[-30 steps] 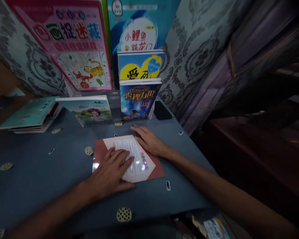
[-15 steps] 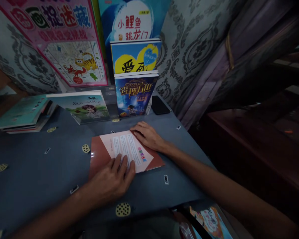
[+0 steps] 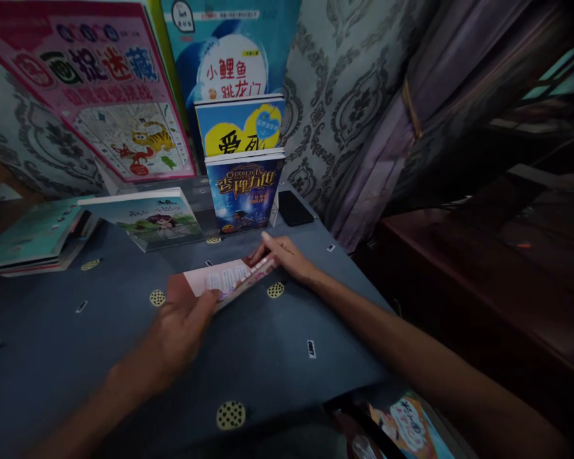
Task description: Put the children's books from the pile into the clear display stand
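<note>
A thin reddish-brown booklet [image 3: 195, 279] with a pale pink text panel is tilted up off the blue-grey tablecloth, its near side raised. My left hand [image 3: 179, 328] grips its near left side, thumb on the printed face and the other fingers hidden beneath. At the far right corner, my right hand [image 3: 282, 255] holds the booklet between thumb and fingers. Just beyond it stand a dark blue book [image 3: 243, 194] and a green-covered book [image 3: 165, 220].
Taller upright books, one pink [image 3: 110, 89] and one blue [image 3: 234, 38], rise at the back. A book stack [image 3: 33, 239] lies left. A black phone [image 3: 295, 208] rests beside the patterned curtain [image 3: 335, 95]. More books [image 3: 409, 427] show below the table edge.
The booklet, flat on the table before, has its near side lifted and tilted. Both hands have gone from lying on it to gripping it. The view has shifted slightly.
</note>
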Demonstrator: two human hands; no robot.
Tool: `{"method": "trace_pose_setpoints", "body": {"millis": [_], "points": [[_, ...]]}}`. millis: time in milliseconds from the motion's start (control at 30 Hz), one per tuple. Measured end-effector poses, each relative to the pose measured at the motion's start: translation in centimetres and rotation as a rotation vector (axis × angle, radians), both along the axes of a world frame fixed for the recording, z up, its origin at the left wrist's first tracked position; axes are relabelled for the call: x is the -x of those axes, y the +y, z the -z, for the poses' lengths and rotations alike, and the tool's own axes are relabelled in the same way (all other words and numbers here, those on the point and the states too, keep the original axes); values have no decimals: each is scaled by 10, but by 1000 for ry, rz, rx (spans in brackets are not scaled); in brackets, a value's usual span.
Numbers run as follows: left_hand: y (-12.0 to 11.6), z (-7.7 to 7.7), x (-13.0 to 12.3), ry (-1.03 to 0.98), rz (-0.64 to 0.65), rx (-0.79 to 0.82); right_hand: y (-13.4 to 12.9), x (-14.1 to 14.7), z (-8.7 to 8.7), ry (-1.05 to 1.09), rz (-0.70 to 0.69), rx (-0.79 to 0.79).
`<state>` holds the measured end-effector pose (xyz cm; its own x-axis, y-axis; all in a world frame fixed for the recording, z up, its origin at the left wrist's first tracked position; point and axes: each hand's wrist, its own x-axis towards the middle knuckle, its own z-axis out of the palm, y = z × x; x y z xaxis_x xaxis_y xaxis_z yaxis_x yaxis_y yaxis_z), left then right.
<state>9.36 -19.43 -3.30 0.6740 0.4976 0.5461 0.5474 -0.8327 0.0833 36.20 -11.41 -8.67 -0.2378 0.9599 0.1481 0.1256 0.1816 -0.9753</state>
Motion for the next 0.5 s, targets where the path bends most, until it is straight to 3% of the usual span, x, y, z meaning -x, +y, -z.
{"method": "trace_pose_setpoints", "body": {"millis": [133, 233, 367, 500], "points": [[7, -31, 3, -138, -164, 310, 4, 0, 2, 281, 121, 70], [10, -49, 2, -248, -229, 478, 6, -1, -3, 477, 88, 87], [13, -52, -1, -456, -288, 671, 3, -3, -13, 681, -4, 154], [16, -47, -6, -772, -319, 911, -1, 0, -14, 709, -100, 243]]}}
